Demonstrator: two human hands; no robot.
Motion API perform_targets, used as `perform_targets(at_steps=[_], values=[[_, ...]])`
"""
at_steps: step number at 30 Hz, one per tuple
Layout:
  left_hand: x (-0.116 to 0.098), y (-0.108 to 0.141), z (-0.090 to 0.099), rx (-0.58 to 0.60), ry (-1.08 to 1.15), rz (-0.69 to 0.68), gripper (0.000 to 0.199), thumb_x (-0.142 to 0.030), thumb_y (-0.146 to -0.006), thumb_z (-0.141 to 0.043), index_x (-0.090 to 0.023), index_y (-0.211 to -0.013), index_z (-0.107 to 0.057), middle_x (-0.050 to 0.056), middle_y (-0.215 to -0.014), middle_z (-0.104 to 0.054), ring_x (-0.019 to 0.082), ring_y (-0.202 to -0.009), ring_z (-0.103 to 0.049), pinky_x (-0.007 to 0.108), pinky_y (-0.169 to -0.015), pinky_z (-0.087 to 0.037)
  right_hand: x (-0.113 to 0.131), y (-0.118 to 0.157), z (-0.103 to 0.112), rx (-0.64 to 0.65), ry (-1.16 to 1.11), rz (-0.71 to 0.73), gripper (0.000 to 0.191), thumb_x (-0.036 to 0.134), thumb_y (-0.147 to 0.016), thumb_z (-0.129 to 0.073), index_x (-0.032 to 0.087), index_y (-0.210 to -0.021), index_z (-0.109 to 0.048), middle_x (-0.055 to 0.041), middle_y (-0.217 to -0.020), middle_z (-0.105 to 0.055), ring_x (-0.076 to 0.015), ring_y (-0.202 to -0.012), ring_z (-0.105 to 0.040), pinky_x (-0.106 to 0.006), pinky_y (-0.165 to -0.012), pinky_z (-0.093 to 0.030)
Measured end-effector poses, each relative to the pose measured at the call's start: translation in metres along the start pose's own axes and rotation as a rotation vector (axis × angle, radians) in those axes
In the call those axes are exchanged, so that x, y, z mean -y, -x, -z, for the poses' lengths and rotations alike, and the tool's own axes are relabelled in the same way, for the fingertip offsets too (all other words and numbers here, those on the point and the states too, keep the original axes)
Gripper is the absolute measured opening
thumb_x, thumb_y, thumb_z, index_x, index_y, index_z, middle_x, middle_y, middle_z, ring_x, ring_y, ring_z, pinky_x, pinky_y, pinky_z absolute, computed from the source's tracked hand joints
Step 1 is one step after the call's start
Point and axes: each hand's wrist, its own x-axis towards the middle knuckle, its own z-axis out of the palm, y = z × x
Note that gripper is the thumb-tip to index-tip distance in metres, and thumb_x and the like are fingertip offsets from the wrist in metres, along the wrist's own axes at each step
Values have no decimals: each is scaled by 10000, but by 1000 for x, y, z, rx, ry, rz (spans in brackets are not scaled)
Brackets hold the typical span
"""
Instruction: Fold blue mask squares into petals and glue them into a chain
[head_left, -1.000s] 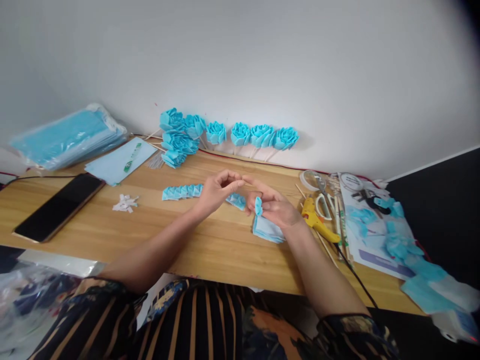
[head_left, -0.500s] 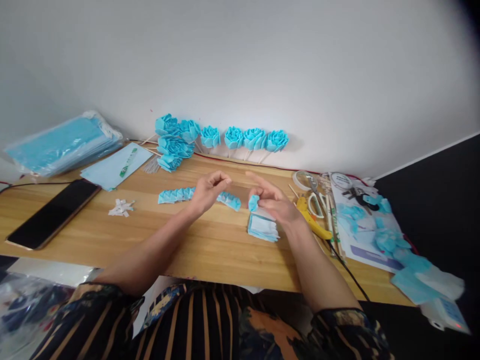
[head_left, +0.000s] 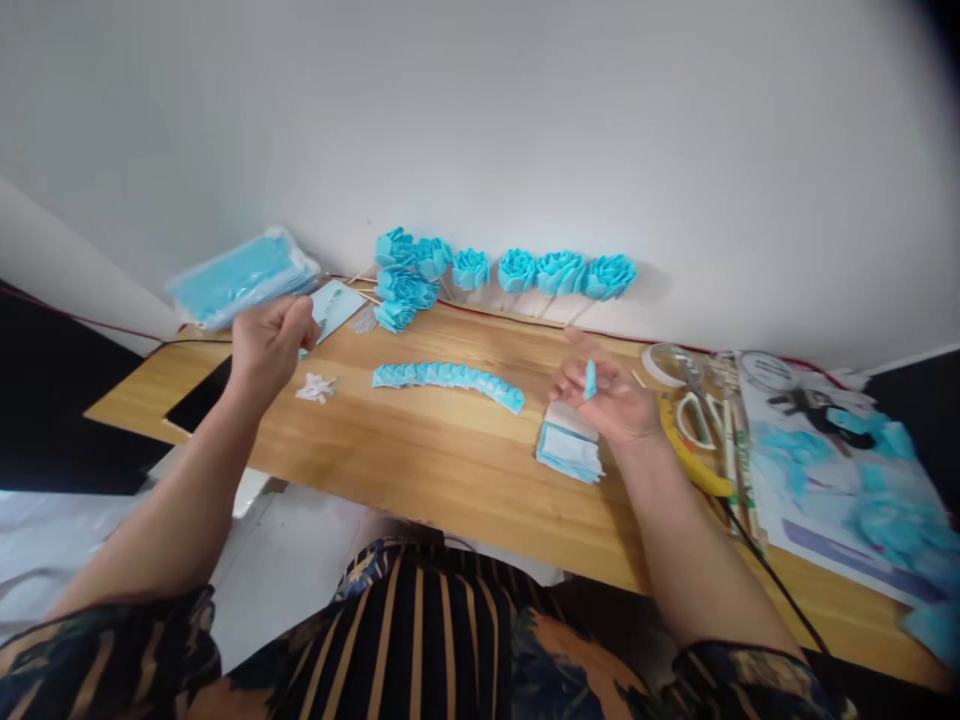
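My left hand (head_left: 271,345) is closed, raised over the left of the table near the white strips (head_left: 316,388); what it pinches, if anything, is too small to make out. My right hand (head_left: 604,390) holds a small folded blue piece (head_left: 590,379) above a stack of white and blue sheets (head_left: 570,447). Between the hands, a curved row of folded blue pieces (head_left: 442,375) lies on the wooden table (head_left: 405,445).
Blue flowers on sticks (head_left: 517,272) lean along the wall. At back left lie a bag of blue sheets (head_left: 244,280) and a dark phone (head_left: 199,398). Right of my right hand are tape (head_left: 664,364), scissors (head_left: 697,420), a yellow banana-shaped object (head_left: 694,460) and a paper sheet (head_left: 840,540).
My left hand has moved left, away from the row, toward the white strips. My right hand still has the blue piece, now turned more upright. The whole view has shifted left.
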Motion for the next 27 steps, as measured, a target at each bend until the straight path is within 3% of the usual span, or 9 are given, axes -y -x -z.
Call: perform_targets(at_steps=[3, 6, 9, 11, 14, 17, 21, 23, 27], values=[[41, 19, 18, 44, -173, 129, 440, -349, -885, -495, -191, -478, -438, -15, -481, -458, 119, -494, -413, 274, -538, -299, 1, -2, 0, -21, -23, -9, 504, 470, -702, -656, 360, -1193, -635, 19, -678, -402, -182, -627, -442, -411, -685, -487], [64, 35, 26, 205, -330, 123, 426, -408, -861, -500, -192, -505, -405, -26, -497, -376, 118, -512, -367, 271, -542, -257, 3, -6, 0, -35, -149, -8, 463, 364, -678, -666, 354, -1141, -650, 31, -678, -381, -160, -610, -408, -384, -692, -488], [75, 42, 31, 419, -455, 63, 306, -374, -866, -467, -189, -626, -509, -4, -612, -513, 137, -580, -452, 264, -576, -303, 7, -11, 2, -47, -285, -12, 445, 259, -657, -661, 340, -1094, -655, 40, -683, -411, -139, -600, -404, -339, -680, -497], [80, 44, 34, 514, -511, 30, 240, -322, -868, -429, -189, -817, -622, 34, -789, -644, 171, -697, -552, 269, -635, -367, 8, -12, 3, -44, -353, -29, 423, 210, -650, -655, 322, -1058, -662, 42, -694, -443, -130, -605, -419, -316, -675, -507], [83, 43, 32, 519, -580, -27, 343, -296, -873, -386, -185, -1017, -677, 80, -965, -703, 220, -844, -610, 304, -742, -435, 4, -8, 4, -40, -393, -55, 369, 184, -660, -649, 304, -1008, -672, 41, -689, -461, -129, -606, -434, -309, -675, -522], [77, 38, 14, 495, -626, -115, 398, -306, -910, -379, -181, -1121, -692, 106, -1018, -707, 246, -946, -614, 335, -824, -460, -5, -1, 5, -59, -423, -65, 325, 202, -664, -659, 302, -973, -677, 40, -684, -461, -129, -601, -440, -312, -662, -526], [60, 21, -29, 612, -725, -231, 475, -161, -934, -321, -227, -1266, -656, 118, -1077, -671, 239, -982, -604, 339, -835, -451, -17, 7, 6, -81, -470, -79, 294, 216, -669, -694, 298, -951, -682, 39, -710, -487, -121, -621, -460, -306, -677, -521], [52, 11, -50, 629, -775, -174, 463, -182, -954, -328, -253, -1288, -642, 116, -1070, -656, 242, -979, -603, 335, -814, -445, -19, 8, 5, -87, -468, -80, 301, 223, -659, -713, 293, -951, -687, 40, -707, -493, -124, -622, -462, -314, -685, -518], [43, -5, -75, 597, -795, 8, 407, -410, -968, -414, -194, -1186, -682, 139, -1038, -669, 264, -964, -610, 332, -790, -452, -20, 9, 4, -95, -427, -95, 359, 226, -630, -725, 282, -984, -697, 43, -677, -496, -137, -610, -463, -347, -693, -515]])
